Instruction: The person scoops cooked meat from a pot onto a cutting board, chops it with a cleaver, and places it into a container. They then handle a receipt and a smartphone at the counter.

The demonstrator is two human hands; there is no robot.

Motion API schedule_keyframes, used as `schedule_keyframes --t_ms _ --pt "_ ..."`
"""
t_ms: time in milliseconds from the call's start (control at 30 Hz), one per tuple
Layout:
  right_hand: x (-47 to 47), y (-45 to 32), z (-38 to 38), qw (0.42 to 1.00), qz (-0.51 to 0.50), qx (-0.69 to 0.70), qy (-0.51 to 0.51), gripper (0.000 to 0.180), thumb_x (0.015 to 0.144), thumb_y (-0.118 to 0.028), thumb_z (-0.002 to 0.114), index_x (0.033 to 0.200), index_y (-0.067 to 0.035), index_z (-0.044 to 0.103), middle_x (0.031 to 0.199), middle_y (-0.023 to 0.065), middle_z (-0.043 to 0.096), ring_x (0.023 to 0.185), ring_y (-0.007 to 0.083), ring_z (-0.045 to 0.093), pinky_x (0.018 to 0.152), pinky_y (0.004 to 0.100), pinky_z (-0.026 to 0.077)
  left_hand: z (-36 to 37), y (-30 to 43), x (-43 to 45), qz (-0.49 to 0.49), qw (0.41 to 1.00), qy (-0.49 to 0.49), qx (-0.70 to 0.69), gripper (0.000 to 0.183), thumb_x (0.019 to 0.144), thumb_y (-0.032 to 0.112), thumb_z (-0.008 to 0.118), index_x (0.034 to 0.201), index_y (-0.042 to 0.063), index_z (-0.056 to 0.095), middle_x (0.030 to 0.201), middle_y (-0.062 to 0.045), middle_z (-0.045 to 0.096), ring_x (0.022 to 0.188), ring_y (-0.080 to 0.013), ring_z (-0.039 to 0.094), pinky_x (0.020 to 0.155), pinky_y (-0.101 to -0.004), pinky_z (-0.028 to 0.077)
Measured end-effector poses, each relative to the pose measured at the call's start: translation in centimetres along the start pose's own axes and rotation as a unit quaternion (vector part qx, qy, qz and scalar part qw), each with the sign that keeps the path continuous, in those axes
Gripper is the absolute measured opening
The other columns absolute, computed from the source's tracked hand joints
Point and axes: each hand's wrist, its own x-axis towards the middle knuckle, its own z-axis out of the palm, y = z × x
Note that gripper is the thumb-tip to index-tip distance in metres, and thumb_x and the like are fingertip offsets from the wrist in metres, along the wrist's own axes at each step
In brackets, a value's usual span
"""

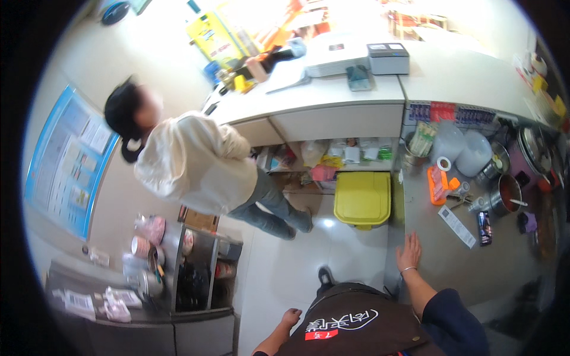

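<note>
My right hand [409, 253] rests with its fingers apart on the left edge of the stainless steel counter [441, 267], holding nothing. Farther in on that counter lie a paper slip [457, 226] bearing writing and a phone [485, 228] with a lit screen. Beyond the slip is an orange tray [437, 184] with pink items. A metal pot [506, 191] of red sauce has a spoon in it. My left hand [291, 316] hangs beside my dark apron [356, 320], touching no object; its fingers look curled, but their closure is unclear.
Ahead on the left, another person [196, 164] stands near the white counter [374, 93]. A yellow lidded bin [363, 198] stands on the floor under its shelf. At lower left, a dark cabinet [196, 318] holds pots, cups and bags. Stacked plastic containers [474, 153] stand on the steel counter.
</note>
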Motion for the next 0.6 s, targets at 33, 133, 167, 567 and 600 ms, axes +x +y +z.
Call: schedule_keyframes --t_ms 33,133,167,567,600 --pt "-0.1 -0.1 -0.1 1.000 -0.015 -0.006 0.019 0.069 0.086 -0.029 0.068 0.146 -0.006 0.043 0.160 0.0168 0.028 0.149 0.0338 0.023 0.119 0.0494 0.020 -0.6 2.0 2.1 0.024 0.999 -0.018 0.023 0.047 0.090 0.041 0.062 0.107 -0.001 0.072 0.091 -0.018 0.074 0.079 -0.0268 0.072 0.079 -0.0416 0.055" --pt "0.0 -0.6 -0.6 0.999 -0.031 -0.026 0.027 0.071 0.085 -0.030 0.069 0.146 -0.004 0.042 0.160 0.0187 0.027 0.149 0.0347 0.022 0.120 0.0492 0.019 -2.9 8.8 9.6 0.114 0.988 -0.064 0.082 0.049 0.091 0.045 0.058 0.104 0.000 0.072 0.090 -0.020 0.072 0.087 -0.0295 0.071 0.082 -0.0422 0.053" --pt "0.1 -0.9 -0.9 0.999 -0.029 -0.024 0.021 0.072 0.085 -0.030 0.069 0.146 -0.003 0.042 0.160 0.0192 0.027 0.149 0.0349 0.021 0.120 0.0494 0.018 -3.9 11.4 12.5 0.104 0.985 -0.088 0.103 0.049 0.092 0.045 0.059 0.106 0.000 0.071 0.093 -0.020 0.072 0.091 -0.0320 0.070 0.083 -0.0434 0.052" --pt "1.6 -1.9 -0.1 0.990 0.004 -0.137 -0.025 0.080 0.073 -0.025 0.072 0.143 -0.001 0.041 0.157 0.0221 0.029 0.145 0.0409 0.028 0.118 0.0556 0.023 -13.4 53.4 46.2 0.418 0.894 0.157 0.031 0.048 0.092 0.037 0.061 0.127 0.004 0.061 0.112 -0.024 0.067 0.091 -0.0371 0.066 0.084 -0.0438 0.052" --pt "2.0 -1.9 -0.1 0.985 -0.025 -0.173 -0.006 0.083 0.070 -0.025 0.073 0.142 0.000 0.041 0.157 0.0244 0.028 0.144 0.0420 0.029 0.117 0.0562 0.023 -13.9 56.7 48.8 0.372 0.915 0.142 0.061 0.050 0.093 0.040 0.059 0.129 0.005 0.060 0.113 -0.023 0.066 0.090 -0.0362 0.065 0.082 -0.0442 0.052"
